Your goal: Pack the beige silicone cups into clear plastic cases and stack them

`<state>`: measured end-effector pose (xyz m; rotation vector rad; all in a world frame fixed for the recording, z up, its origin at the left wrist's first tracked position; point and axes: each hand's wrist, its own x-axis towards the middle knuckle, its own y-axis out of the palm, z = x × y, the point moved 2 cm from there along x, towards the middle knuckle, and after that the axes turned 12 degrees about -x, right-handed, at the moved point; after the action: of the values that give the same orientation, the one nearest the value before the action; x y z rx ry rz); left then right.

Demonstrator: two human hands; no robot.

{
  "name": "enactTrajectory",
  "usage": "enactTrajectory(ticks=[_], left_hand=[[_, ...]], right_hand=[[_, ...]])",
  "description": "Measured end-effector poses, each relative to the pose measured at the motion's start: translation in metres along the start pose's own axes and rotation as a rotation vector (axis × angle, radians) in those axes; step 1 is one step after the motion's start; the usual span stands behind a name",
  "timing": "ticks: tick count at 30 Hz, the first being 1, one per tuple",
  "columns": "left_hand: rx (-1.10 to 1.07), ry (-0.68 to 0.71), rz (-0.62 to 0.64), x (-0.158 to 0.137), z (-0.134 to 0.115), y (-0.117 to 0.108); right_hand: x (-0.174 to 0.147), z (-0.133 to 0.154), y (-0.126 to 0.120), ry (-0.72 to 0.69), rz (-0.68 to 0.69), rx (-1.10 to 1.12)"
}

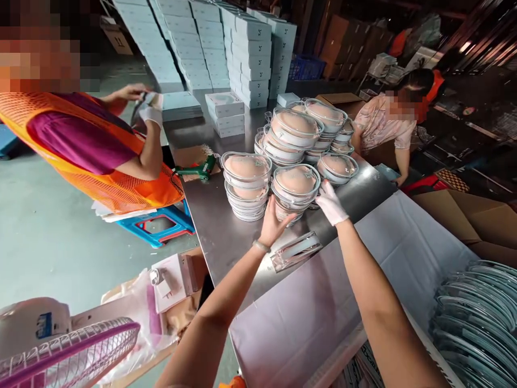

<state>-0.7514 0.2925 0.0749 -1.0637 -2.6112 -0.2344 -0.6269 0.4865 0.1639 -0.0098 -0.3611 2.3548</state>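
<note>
A stack of round clear plastic cases [296, 180] with peach domed contents stands on the metal table between my hands. My bare left hand [274, 223], with a band at the wrist, is against its near left side, thumb pointing right. My right hand [330, 203], in a white glove, grips the right side of the same stack. Some of its fingertips are hidden behind the cases. Another stack of similar cases [246, 167] is just left, and more stacks [297, 129] rise behind. A flat clear case [297, 250] lies on the table nearer me.
A green glue gun [197, 168] and small white boxes [225, 113] sit on the metal table [210, 226]. A person in an orange vest [100, 161] works at left, another person [388, 118] at far right. Clear lids [480, 318] fill a white-lined box [407, 237].
</note>
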Motion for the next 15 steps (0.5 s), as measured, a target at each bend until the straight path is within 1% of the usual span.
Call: enactTrajectory(ticks=[1,2,3,4,5,6,7,8,9,10,11,13,15], left_hand=[[-0.02,-0.007,0.05,-0.023,0.001,-0.006],[-0.019,-0.026,0.133,-0.048,0.002,-0.009],[0.019,-0.07,0.205,-0.073,0.006,-0.01],[0.07,-0.142,0.25,-0.097,0.01,-0.01],[0.1,-0.219,0.272,-0.117,0.015,-0.009],[0.106,-0.289,0.271,-0.132,0.019,-0.009],[0.081,-0.341,0.253,-0.142,0.021,-0.01],[0.029,-0.368,0.228,-0.146,0.02,-0.013],[-0.041,-0.368,0.199,-0.144,0.016,-0.02],[-0.117,-0.346,0.165,-0.138,0.007,-0.03],[-0.192,-0.308,0.127,-0.127,-0.004,-0.042],[-0.313,-0.2,0.059,-0.094,-0.036,-0.069],[-0.358,-0.084,0.051,-0.049,-0.071,-0.085]], right_hand=[[-0.016,-0.007,-0.008,0.009,-0.031,-0.043],[-0.035,-0.016,-0.014,0.027,-0.016,-0.099],[-0.054,-0.027,-0.019,0.051,0.069,-0.158],[-0.075,-0.039,-0.022,0.092,0.204,-0.221],[-0.093,-0.051,-0.023,0.135,0.286,-0.301],[-0.11,-0.062,-0.023,0.175,0.327,-0.376],[-0.123,-0.069,-0.022,0.206,0.324,-0.443],[-0.133,-0.071,-0.019,0.229,0.293,-0.492],[-0.14,-0.067,-0.015,0.246,0.266,-0.512],[-0.144,-0.057,-0.01,0.252,0.253,-0.502],[-0.144,-0.041,-0.005,0.241,0.248,-0.47],[-0.132,0.005,0.003,0.164,0.212,-0.388],[-0.102,0.06,0.004,0.029,0.062,-0.359]])
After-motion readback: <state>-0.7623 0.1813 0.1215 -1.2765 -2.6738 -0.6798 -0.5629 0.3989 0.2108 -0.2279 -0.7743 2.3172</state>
